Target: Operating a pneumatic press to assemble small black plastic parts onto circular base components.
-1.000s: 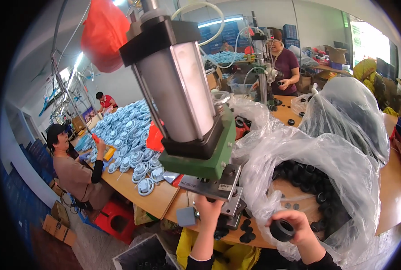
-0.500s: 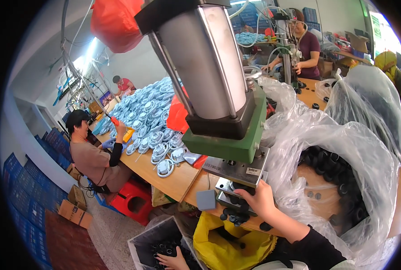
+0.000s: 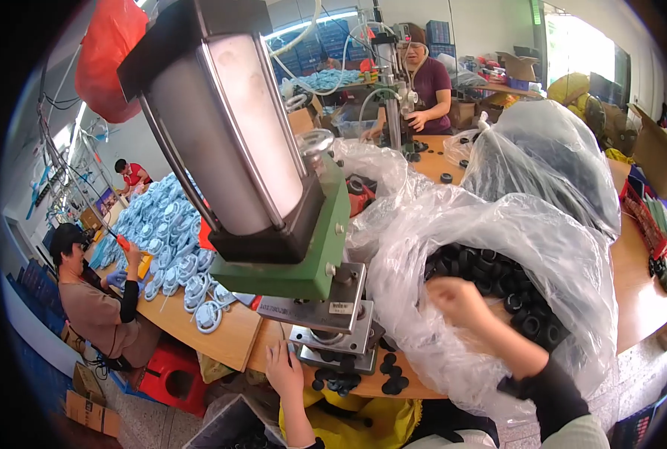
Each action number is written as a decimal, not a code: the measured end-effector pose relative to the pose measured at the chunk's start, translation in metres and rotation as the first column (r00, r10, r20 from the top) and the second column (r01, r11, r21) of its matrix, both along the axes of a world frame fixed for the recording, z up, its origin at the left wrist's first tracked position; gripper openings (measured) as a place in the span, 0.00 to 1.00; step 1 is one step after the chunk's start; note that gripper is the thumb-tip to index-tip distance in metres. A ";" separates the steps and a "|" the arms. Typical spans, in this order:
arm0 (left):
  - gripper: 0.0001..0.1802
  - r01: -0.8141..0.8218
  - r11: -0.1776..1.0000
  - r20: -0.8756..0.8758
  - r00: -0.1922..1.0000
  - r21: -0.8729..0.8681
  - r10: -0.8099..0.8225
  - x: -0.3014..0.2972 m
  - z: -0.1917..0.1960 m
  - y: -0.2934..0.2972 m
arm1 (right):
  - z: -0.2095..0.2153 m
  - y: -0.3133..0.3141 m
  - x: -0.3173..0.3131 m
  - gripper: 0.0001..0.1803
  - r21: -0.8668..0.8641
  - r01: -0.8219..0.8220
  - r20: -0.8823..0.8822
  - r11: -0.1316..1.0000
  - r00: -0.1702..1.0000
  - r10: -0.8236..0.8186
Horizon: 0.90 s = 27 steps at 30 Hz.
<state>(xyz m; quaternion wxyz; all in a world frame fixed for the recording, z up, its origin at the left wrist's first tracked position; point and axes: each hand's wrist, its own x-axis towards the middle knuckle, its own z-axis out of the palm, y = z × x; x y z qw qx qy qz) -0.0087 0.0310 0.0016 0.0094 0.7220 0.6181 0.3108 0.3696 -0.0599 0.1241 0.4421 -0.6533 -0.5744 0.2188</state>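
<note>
My left hand (image 3: pixel 282 372) is at the table's front edge, just left of the metal die set (image 3: pixel 318 318) under a pneumatic press (image 3: pixel 228 142). Its fingers are stretched upward and apart, and I make out nothing held in them. My right hand (image 3: pixel 457 299), smeared by motion, hovers at the opening of a clear plastic bag (image 3: pixel 393 277). Inside that bag lie many black ring-shaped parts (image 3: pixel 531 325); whether the hand holds one is unclear. Small black round pieces (image 3: pixel 393 374) are heaped in front of the die.
Below the table edge are a yellow sack (image 3: pixel 348 423) and a grey bin (image 3: pixel 232 423). Pale blue coiled cables (image 3: pixel 172 224) pile up at left, beside a seated person (image 3: pixel 101 292). Another person (image 3: pixel 430 90) works behind a machine. A second clear bag (image 3: pixel 550 165) stands behind.
My left hand has risen from the bin of black parts to beside the die. The right hand has left the die and moved right to the bag. The view has turned right.
</note>
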 end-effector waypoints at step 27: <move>0.24 0.241 0.921 0.637 0.666 0.307 -0.387 0.131 0.109 -0.010 | -0.002 -0.099 -0.029 0.29 0.113 0.154 -0.383 0.982 0.918 -0.100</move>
